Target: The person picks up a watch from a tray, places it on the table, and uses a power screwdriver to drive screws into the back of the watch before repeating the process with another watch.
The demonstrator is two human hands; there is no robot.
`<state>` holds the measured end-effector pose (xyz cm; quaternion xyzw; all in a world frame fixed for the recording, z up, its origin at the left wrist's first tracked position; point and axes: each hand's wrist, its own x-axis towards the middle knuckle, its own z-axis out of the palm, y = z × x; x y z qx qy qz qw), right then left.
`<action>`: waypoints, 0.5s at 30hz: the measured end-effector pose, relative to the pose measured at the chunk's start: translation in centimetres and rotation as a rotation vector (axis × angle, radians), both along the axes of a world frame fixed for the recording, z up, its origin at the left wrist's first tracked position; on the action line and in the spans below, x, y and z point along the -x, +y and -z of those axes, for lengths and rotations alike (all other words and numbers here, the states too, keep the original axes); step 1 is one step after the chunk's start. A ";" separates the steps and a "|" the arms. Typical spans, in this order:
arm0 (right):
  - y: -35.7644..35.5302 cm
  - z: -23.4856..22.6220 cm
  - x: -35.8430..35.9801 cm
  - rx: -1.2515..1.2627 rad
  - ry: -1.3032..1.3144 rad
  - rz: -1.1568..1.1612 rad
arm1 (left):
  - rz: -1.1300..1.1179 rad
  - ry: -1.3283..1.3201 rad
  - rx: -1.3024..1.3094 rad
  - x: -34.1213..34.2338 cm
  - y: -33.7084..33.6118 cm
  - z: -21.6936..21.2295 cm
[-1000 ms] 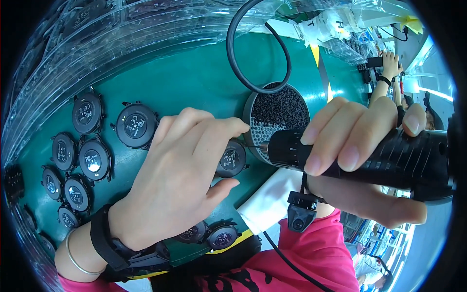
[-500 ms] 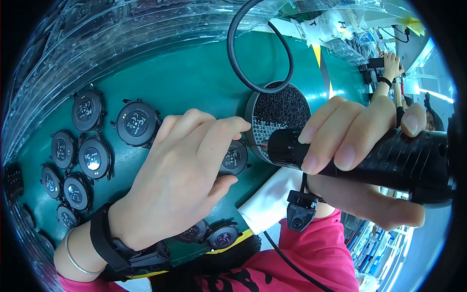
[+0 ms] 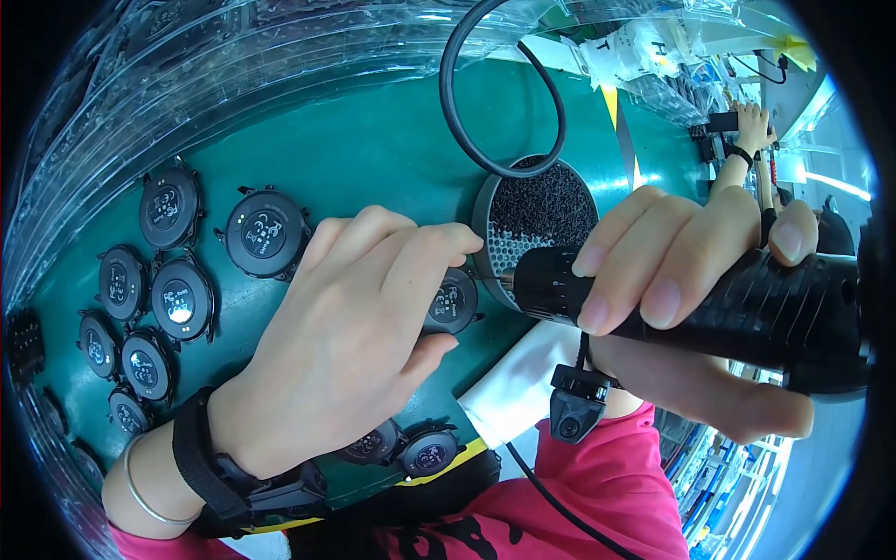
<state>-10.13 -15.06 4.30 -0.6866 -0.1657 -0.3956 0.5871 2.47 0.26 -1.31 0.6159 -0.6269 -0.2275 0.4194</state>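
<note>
The right hand's grip [image 3: 693, 250] wraps the screwdriver [image 3: 775, 303], seemingly steadying its bit [image 3: 505, 279] beside the left hand [image 3: 341, 317], whose grip I cannot tell.

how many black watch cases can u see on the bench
10 watch cases clearly show: seven left of the left hand, one just right of it, two below it. Others may be hidden under the hand or blurred at the picture's left rim.

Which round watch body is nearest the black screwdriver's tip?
The watch body visible between thumb and index finger of the left hand; the others lie farther from the screwdriver.
</note>
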 end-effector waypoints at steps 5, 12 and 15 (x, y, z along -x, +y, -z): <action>-2.8 -1.9 0.6 0.367 0.266 -0.209 | 0.001 0.002 -0.003 0.1 -0.1 -0.1; -0.6 -1.2 1.1 -0.033 -0.046 0.178 | -0.003 0.007 -0.017 0.0 0.0 0.0; -2.1 -4.2 2.1 0.122 0.119 -0.064 | 0.006 0.018 -0.003 0.0 0.0 -0.1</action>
